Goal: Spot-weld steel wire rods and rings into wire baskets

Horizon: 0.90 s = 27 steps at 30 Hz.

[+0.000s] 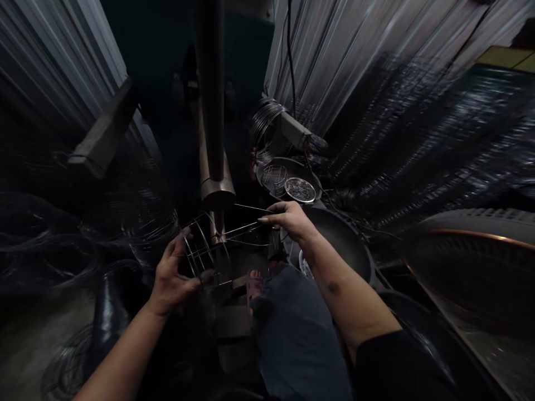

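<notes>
Wire cage frame (209,245) sits right under the welder electrode (215,192), long wires running left-right. Left hand (173,275) fingers clamp its ring end; right hand (288,218) pinches the wire tips, both equally near.

Silver wire frame, copper-brown electrode, dim scene
Wire frame (209,248) shiny silver; electrode arm (213,111) copper-brown; trousers (296,334) blue-grey; sleeve (397,362) black; corrugated wall (343,50) grey striped.

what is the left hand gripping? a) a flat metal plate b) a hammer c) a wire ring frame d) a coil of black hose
c: the left hand closes around the rings of a wire frame under the machine's copper-coloured head, while the right hand pinches thin wire rods at its other end.
</notes>
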Each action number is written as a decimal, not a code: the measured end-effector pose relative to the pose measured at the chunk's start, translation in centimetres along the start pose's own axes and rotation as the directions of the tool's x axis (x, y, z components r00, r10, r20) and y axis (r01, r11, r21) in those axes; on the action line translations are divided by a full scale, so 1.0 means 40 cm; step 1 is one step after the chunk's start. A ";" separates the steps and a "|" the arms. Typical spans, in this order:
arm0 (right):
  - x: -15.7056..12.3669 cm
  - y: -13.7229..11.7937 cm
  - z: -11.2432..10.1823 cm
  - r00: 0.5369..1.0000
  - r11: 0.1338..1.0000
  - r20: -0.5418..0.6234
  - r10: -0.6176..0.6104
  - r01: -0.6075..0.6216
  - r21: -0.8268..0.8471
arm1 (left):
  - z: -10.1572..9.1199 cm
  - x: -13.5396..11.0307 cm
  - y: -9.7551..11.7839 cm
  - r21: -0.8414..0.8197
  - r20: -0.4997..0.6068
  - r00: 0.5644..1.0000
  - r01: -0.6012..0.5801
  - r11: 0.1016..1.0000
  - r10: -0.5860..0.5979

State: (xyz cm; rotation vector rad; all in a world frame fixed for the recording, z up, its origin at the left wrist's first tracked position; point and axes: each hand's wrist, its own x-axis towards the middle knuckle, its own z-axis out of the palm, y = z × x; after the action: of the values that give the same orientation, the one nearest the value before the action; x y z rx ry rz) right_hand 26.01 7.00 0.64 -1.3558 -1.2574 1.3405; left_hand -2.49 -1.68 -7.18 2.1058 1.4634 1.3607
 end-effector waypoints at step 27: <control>0.022 0.005 0.001 1.000 1.000 -0.007 -0.018 0.018 -0.017 | 0.009 0.005 -0.007 -0.117 0.038 0.992 0.128 0.985 -0.124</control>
State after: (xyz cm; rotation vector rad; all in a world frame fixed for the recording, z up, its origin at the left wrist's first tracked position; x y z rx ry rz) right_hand 25.92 7.82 0.31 -1.3566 -1.2761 1.3143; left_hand -2.36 -1.27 -7.44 1.9185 1.4397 1.3283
